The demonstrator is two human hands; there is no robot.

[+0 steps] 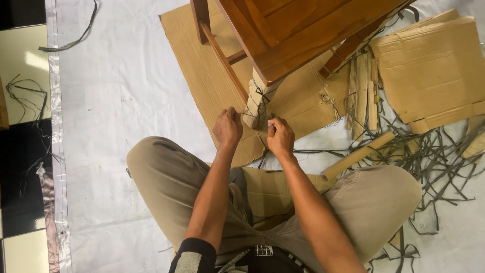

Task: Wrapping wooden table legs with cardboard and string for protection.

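Cross-legged on the floor | left hand (228, 129) and right hand (280, 136) each pinching a dark strap (248, 115) | around cardboard-wrapped chair leg (258, 98) | strap scraps (429, 151) nearby

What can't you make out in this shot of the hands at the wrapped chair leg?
Head view only:
- Brown wooden chair: top cut off by frame edge.
- Cardboard-wrapped chair leg: foot hidden behind both hands.
- Left hand, right hand: fingertips curled away; the thin dark strap there is too thin to trace.
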